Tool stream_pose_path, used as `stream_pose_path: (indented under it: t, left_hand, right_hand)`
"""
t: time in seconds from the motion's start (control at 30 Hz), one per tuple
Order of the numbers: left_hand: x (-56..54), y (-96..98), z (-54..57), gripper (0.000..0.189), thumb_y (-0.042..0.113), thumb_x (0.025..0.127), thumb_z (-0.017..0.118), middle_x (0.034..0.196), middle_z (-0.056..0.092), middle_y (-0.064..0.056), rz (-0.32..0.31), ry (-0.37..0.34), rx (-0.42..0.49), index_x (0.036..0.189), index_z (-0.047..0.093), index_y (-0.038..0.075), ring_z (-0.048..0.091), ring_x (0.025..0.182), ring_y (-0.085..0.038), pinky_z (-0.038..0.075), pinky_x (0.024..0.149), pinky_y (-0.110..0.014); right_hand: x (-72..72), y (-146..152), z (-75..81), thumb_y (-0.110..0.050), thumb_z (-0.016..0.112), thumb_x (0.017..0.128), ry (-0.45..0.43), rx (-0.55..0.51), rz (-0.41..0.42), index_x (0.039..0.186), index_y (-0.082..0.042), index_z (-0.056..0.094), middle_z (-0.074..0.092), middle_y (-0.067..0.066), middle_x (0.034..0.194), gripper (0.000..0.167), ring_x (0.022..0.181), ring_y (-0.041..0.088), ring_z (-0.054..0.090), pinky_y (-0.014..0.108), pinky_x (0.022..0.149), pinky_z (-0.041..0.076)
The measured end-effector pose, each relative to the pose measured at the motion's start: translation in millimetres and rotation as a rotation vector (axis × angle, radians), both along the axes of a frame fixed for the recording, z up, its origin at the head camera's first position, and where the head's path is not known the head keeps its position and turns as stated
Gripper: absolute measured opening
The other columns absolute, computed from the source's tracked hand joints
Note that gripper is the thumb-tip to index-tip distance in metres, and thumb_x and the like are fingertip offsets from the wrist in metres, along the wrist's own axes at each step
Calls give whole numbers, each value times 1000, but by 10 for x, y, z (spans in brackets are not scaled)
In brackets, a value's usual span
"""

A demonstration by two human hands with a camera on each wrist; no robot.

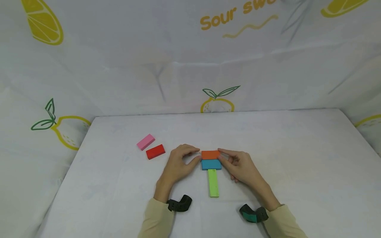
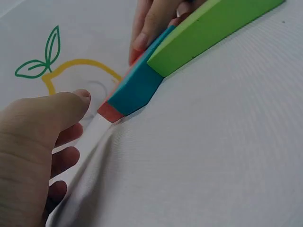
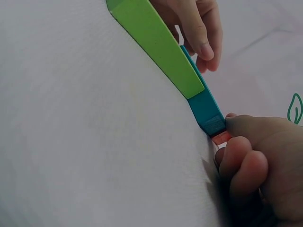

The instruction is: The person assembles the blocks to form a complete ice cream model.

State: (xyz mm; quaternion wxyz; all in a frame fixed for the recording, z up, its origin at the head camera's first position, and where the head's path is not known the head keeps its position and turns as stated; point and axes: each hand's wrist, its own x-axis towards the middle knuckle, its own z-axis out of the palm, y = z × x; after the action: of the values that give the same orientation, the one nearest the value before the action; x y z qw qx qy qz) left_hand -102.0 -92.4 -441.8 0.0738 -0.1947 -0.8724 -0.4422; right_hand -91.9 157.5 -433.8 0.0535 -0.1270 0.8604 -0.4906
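An orange block lies along the far side of a blue block. A lime-green block runs from the blue block's near side toward the person, forming a T-like shape. My right hand pinches the orange block's right end between thumb and forefinger. My left hand is just off the orange block's left end, thumb and forefinger apart with nothing between them. In the left wrist view a small gap shows between the left thumb and the blocks. The right wrist view shows the orange end mostly hidden by the right fingers.
A red block and a pink block lie to the left, beyond the left hand. A white cloth covers the table. Behind it hangs a white backdrop with lemon prints. Dark bands sit at both wrists.
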Motion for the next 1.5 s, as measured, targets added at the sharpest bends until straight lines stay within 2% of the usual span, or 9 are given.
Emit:
stream_pose_path:
  t: [0.17, 0.43, 0.57, 0.7, 0.8, 0.93, 1.23, 1.33, 1.5]
  left_hand:
    - [3, -74, 1, 23, 18, 87, 81, 108, 76, -3, 62, 72, 44, 109, 79, 11, 66, 91, -17, 58, 80, -27]
    - [3, -217, 46, 24, 17, 83, 84, 107, 76, -3, 119, 182, 19, 104, 80, 9, 69, 101, -19, 59, 82, -33]
    - [-7, -306, 61, 21, 16, 80, 85, 104, 76, -5, 151, 251, 18, 99, 81, 8, 69, 98, -21, 56, 81, -33]
    - [-20, -403, 62, 20, 14, 78, 86, 101, 76, -7, 184, 302, 38, 96, 81, 6, 67, 94, -23, 54, 74, -35]
    - [-18, -490, 59, 20, 14, 78, 86, 101, 76, -9, 218, 309, 44, 95, 81, 5, 67, 94, -24, 54, 76, -37]
    - [-14, -605, 53, 20, 12, 77, 86, 101, 77, -11, 264, 307, 59, 94, 80, 3, 69, 99, -27, 54, 88, -41]
    - [-1, -757, 58, 21, 11, 77, 84, 103, 77, -15, 318, 284, 87, 96, 80, 3, 69, 102, -32, 53, 92, -52]
    - [1, -800, 57, 20, 11, 77, 83, 102, 77, -16, 355, 283, 85, 95, 80, 2, 67, 102, -35, 50, 90, -52]
    - [1, -869, 36, 18, 7, 78, 79, 101, 77, -18, 426, 289, 115, 95, 80, 0, 66, 99, -36, 44, 87, -43]
  right_hand:
    - [-4, -5, 1, -23, 69, 98, -3, 7, -11, 132, -7, 69, 52, -1, 56, 38, 32, 8, 48, 24, 33, 38]
    - [-4, -5, 15, -24, 69, 98, -16, 9, -11, 133, -7, 68, 52, -1, 57, 38, 32, 7, 48, 23, 34, 38]
    - [-5, 1, 21, -24, 69, 98, -17, 6, -10, 133, -7, 68, 51, 0, 58, 39, 32, 7, 48, 23, 34, 38]
    - [-5, 3, 27, -24, 69, 98, -20, 6, -10, 133, -7, 68, 51, 0, 58, 38, 32, 7, 47, 23, 34, 38]
    - [-5, 1, 28, -24, 69, 98, -25, 2, -11, 133, -7, 68, 51, 0, 58, 38, 32, 8, 48, 23, 34, 38]
    - [-3, 3, 23, -24, 69, 98, -22, 0, -11, 132, -7, 68, 51, 0, 58, 38, 32, 8, 48, 23, 34, 39]
    - [4, 15, -4, -26, 69, 98, -11, -5, -10, 133, -7, 68, 52, 1, 58, 39, 32, 8, 48, 24, 34, 40]
    - [5, 12, -6, -25, 69, 98, -9, -10, -9, 133, -7, 68, 52, 0, 57, 39, 32, 7, 48, 24, 33, 39]
    - [4, 3, 1, -25, 69, 98, -17, -16, -7, 133, -7, 68, 51, 1, 58, 39, 32, 7, 47, 23, 34, 39]
